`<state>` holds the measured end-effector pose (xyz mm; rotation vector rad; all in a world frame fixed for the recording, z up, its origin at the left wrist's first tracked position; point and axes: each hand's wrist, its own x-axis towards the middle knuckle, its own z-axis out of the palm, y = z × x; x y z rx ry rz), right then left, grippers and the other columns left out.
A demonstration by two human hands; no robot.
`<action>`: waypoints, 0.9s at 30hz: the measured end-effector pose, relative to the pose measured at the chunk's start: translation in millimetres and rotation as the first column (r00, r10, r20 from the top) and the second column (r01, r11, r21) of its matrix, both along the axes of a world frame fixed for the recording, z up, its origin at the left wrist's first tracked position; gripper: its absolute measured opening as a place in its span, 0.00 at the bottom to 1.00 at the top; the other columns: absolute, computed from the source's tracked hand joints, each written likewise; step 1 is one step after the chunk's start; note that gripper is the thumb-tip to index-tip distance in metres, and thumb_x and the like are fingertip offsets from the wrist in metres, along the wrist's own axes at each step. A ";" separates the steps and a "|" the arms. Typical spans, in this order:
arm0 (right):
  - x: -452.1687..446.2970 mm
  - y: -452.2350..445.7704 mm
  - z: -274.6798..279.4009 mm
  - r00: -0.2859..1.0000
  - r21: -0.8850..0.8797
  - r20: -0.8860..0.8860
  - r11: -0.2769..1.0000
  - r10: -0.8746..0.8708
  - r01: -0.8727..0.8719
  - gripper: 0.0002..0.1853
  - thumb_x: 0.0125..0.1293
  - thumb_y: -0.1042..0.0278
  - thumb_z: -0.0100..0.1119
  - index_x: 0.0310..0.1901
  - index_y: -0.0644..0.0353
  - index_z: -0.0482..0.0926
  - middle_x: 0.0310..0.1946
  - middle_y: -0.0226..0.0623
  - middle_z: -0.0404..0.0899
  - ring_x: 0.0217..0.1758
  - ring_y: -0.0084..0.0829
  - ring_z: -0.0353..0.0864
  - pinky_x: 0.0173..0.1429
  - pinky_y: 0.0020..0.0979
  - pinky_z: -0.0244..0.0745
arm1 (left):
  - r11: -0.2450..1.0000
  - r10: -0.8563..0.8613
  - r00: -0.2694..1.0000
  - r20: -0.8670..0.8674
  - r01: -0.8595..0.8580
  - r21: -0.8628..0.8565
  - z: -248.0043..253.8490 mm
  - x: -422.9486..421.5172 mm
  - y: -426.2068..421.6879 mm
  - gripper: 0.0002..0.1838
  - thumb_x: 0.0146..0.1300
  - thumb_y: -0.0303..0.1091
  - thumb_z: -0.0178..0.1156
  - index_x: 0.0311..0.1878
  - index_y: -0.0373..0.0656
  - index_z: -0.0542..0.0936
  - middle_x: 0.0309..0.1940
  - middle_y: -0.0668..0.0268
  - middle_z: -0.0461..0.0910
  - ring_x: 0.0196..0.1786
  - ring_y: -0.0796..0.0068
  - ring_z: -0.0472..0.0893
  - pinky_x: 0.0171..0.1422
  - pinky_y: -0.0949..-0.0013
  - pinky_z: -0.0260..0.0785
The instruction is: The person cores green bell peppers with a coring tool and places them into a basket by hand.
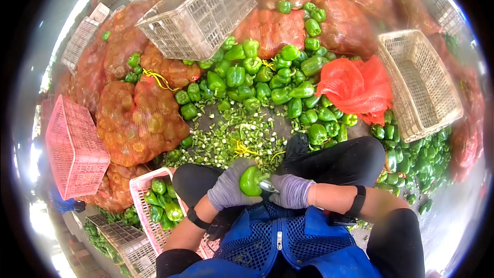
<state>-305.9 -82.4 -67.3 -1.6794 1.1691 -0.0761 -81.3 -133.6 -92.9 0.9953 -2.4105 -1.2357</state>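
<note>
A green bell pepper (250,180) is held in my gloved left hand (230,185), its fingers wrapped round the far side. My gloved right hand (292,191) is closed on a small metal tool (268,186), whose shiny end touches the pepper's right side. The handle is hidden in my fingers. Both hands are close together above my lap. Beyond them, green and whitish pepper scraps (231,134) cover the ground, with a heap of whole green peppers (257,77) behind.
A pink crate (138,190) with peppers stands beside my left knee. Another pink crate (77,149), a grey crate (206,18) and a beige crate (419,85) stand around. Filled red mesh sacks (139,118) and a loose red net (356,86) lie near the heap. More peppers lie right.
</note>
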 end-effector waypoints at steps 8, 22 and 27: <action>-3.6 -18.8 -21.2 0.818 0.569 0.379 0.806 -0.432 0.162 0.13 0.66 0.61 0.57 0.39 0.64 0.74 0.18 0.35 0.73 0.12 0.23 0.72 0.16 0.27 0.67 | 0.750 0.287 0.958 0.004 -0.222 -0.624 -9.8 -28.0 4.6 0.47 0.35 0.42 0.78 0.61 0.48 0.64 0.53 0.50 0.67 0.46 0.46 0.76 0.43 0.55 0.77; -15.7 -52.6 -54.6 0.933 -0.337 -0.190 0.913 -0.306 0.230 0.18 0.64 0.56 0.57 0.43 0.66 0.76 0.32 0.52 0.82 0.38 0.48 0.83 0.43 0.45 0.77 | 0.850 0.501 0.849 0.171 -0.445 -0.281 1.1 -21.0 19.5 0.51 0.32 0.42 0.80 0.63 0.42 0.65 0.54 0.53 0.72 0.58 0.53 0.72 0.65 0.59 0.67; -61.8 -62.7 -66.6 0.883 -0.345 -0.459 0.936 -0.103 -0.070 0.16 0.63 0.59 0.55 0.46 0.63 0.76 0.35 0.52 0.83 0.39 0.50 0.83 0.44 0.46 0.77 | 0.419 0.760 0.647 0.055 -0.424 -0.803 36.7 105.9 40.1 0.49 0.32 0.45 0.80 0.61 0.44 0.67 0.57 0.51 0.70 0.59 0.47 0.71 0.64 0.52 0.67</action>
